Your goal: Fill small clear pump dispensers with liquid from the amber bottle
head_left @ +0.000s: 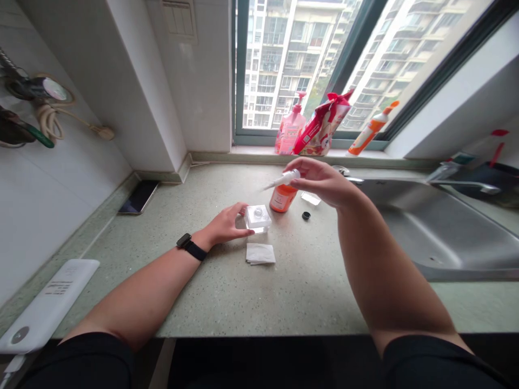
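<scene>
My left hand (229,224) has its thumb and fingers around the sides of a clear, square glass-like bottle (258,216) with a round opening on top, which stands on the counter. My right hand (318,181) grips a white tapered nozzle (287,177) whose thin tip points left toward the square bottle. Right below it stands an orange bottle (281,200) with a pale label; whether the nozzle is fixed to it I cannot tell. In front of the square bottle lies a folded white tissue (260,253). A small black cap (306,215) rests right of the orange bottle.
A steel sink (438,227) with a tap (482,187) is at the right. On the windowsill stand a pink pump bottle (291,129), a red bag (324,124) and an orange-white bottle (368,132). A phone (139,197) and a white power bank (51,302) lie left.
</scene>
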